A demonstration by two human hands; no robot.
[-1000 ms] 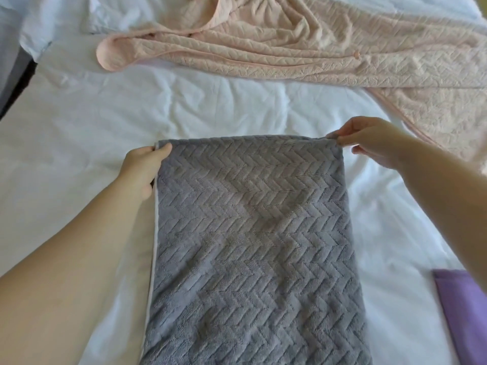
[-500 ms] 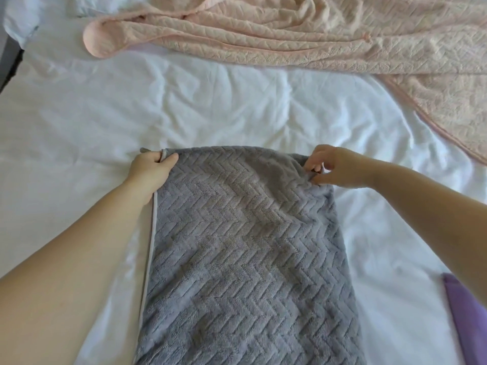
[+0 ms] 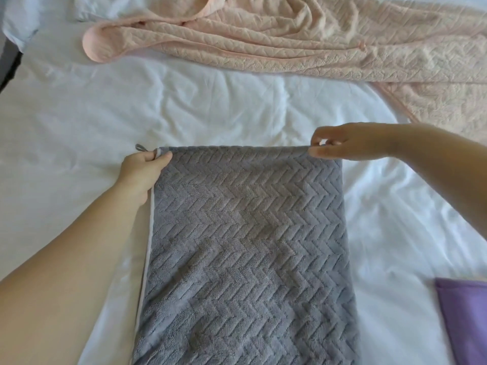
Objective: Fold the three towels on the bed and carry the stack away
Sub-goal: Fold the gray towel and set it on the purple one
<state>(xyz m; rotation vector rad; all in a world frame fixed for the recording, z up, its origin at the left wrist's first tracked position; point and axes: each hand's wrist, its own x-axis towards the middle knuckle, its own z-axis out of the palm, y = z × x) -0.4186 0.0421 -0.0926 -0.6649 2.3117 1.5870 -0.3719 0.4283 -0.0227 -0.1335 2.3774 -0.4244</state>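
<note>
Both hands pinch grey towel [image 3: 245, 246] corners

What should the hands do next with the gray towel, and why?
Probably pull the far edge back toward the body to fold it. The left hand and right hand each pinch a far corner of the gray towel, which lies flat.

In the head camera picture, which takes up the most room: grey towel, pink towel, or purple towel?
1. Grey towel, though it lies nearest the camera.
2. Pink towel, close behind; partly cut off.
3. Purple towel, only a corner in view.
</note>
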